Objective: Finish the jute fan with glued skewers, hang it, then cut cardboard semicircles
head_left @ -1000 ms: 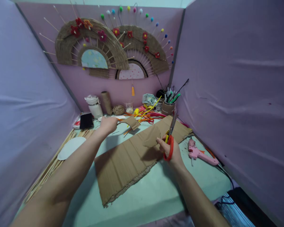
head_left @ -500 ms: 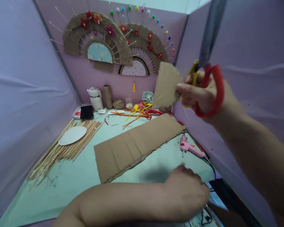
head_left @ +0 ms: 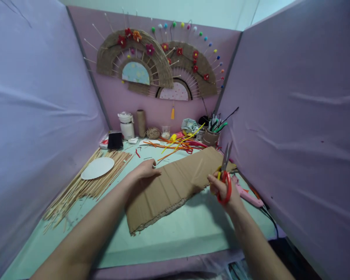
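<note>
A long brown cardboard sheet [head_left: 169,186] with a torn front edge lies slantwise on the table. At its back left edge is my left hand [head_left: 146,170], fingers bent around the edge and closed on it. My right hand [head_left: 220,188] is over the sheet's right part, with red-and-yellow handled scissors [head_left: 226,159] hooked in it, blades pointing up. The thumb and forefinger pinch forward; a small cardboard piece there blends with the sheet, so its outline is hard to make out. A pink glue gun [head_left: 249,197] lies just right of this hand.
Thin wooden sticks [head_left: 105,182] lie at left beneath a white oval disc [head_left: 97,168]. Orange and yellow pipe cleaners [head_left: 177,146], a jar [head_left: 126,126], twine [head_left: 153,133] and a pen pot [head_left: 211,137] line the back. Decorated fans [head_left: 105,58] hang on the wall.
My right hand has come down with the scissors and the small cardboard piece, from raised height to the sheet. My left hand has moved from the front right to the sheet's back left edge.
</note>
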`<state>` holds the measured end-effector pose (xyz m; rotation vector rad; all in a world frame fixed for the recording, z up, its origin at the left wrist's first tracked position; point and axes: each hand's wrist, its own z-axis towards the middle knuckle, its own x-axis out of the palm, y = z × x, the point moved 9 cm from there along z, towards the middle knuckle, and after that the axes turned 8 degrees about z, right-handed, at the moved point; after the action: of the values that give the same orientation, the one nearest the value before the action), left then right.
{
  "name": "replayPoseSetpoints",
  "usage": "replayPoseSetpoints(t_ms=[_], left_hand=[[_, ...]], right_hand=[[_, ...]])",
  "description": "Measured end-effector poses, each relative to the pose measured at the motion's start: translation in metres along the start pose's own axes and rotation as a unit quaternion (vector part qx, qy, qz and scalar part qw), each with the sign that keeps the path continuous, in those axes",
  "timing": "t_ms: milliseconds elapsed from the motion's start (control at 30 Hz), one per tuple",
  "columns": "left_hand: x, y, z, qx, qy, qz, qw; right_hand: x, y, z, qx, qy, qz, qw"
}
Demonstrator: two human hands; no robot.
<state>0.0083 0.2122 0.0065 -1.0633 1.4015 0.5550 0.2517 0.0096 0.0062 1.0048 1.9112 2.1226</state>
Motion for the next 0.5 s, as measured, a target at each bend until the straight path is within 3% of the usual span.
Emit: replayPoseSetpoints(t_ms=[100, 233, 333, 500], left_hand=[[0.015, -0.001, 0.012, 0.001, 0.008, -0.026, 1.0], [0.022, -0.012, 0.013, 0.015, 0.051, -0.091, 0.994], [0.02, -0.02, -0.001, 0.038, 0.098, -0.212, 0.972], [0.003, -0.022, -0.042, 0.039, 0.109, -0.351, 0.929]], right_hand=[[-0.004, -0.034, -0.006, 0.021, -0.011, 0.004, 1.0], [-0.007, -0.046, -0.012, 0.028, -0.012, 0.012, 0.999], [-0.01, -0.045, -0.015, 0.033, -0.006, 0.015, 0.999], [-0.011, -0.039, -0.026, 0.044, 0.013, 0.014, 0.999]])
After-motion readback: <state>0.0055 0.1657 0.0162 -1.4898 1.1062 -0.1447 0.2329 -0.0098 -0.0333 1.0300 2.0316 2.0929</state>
